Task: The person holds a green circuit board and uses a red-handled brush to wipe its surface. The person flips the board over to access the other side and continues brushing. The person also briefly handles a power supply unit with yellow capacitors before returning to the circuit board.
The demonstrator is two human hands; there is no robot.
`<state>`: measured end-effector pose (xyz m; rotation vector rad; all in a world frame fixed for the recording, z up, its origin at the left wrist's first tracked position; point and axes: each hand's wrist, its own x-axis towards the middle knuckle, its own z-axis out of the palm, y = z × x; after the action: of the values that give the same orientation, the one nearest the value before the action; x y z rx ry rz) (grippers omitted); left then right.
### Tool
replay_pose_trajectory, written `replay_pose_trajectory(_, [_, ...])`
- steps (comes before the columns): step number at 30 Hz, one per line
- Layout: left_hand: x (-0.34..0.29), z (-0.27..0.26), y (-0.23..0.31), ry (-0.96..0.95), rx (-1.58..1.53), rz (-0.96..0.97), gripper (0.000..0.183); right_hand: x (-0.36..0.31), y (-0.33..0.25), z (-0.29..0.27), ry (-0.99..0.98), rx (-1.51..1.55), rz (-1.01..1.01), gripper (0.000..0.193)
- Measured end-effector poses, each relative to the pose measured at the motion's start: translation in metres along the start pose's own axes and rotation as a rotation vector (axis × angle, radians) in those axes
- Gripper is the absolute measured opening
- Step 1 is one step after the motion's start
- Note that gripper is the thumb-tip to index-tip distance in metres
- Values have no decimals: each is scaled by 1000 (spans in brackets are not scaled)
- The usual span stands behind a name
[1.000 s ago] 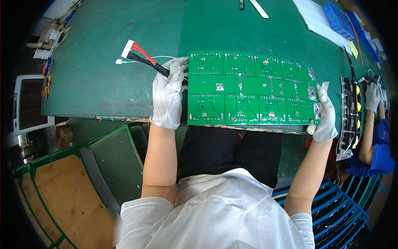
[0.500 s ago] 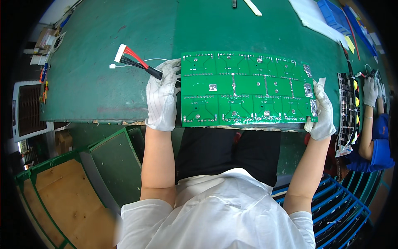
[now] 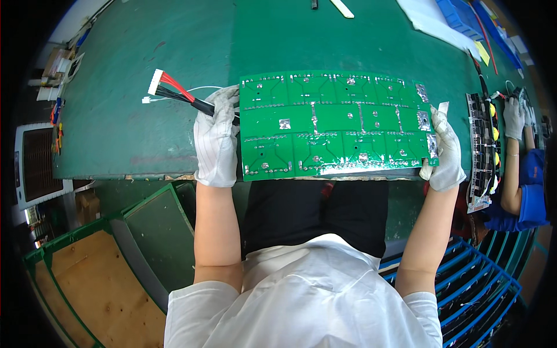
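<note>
A large green circuit board (image 3: 331,122) is held up between my two gloved hands over the front edge of the bench, its soldered side facing me. My left hand (image 3: 217,139) closes on the board's left edge; the fingers behind it are hidden. Out of that same hand sticks a wire harness (image 3: 200,104), with red and black wires ending in a white connector (image 3: 155,82). A thin white wire with a small plug (image 3: 146,100) runs beside it. At the board's right end, near its silvery pads, my right hand (image 3: 445,152) grips the edge.
The green bench (image 3: 139,133) spans the view. Right of me stands a part-built board (image 3: 478,151) with black and yellow components, next to a co-worker's gloved hands (image 3: 514,119). A blue bin (image 3: 458,20) lies far right. Below are a wooden-floored cart (image 3: 104,284) and a blue rack (image 3: 473,290).
The board and both hands have shifted slightly left in view, and the bench surroundings have shifted left too. The board's right end sits a little lower. Both grips are unchanged.
</note>
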<state>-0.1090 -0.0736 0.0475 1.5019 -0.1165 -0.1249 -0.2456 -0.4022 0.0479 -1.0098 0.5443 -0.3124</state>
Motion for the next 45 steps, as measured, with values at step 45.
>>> replay_pose_trajectory(45, [4,-4,-13,10,14,66,55,-3,2,-2,-4,-63,-97,51])
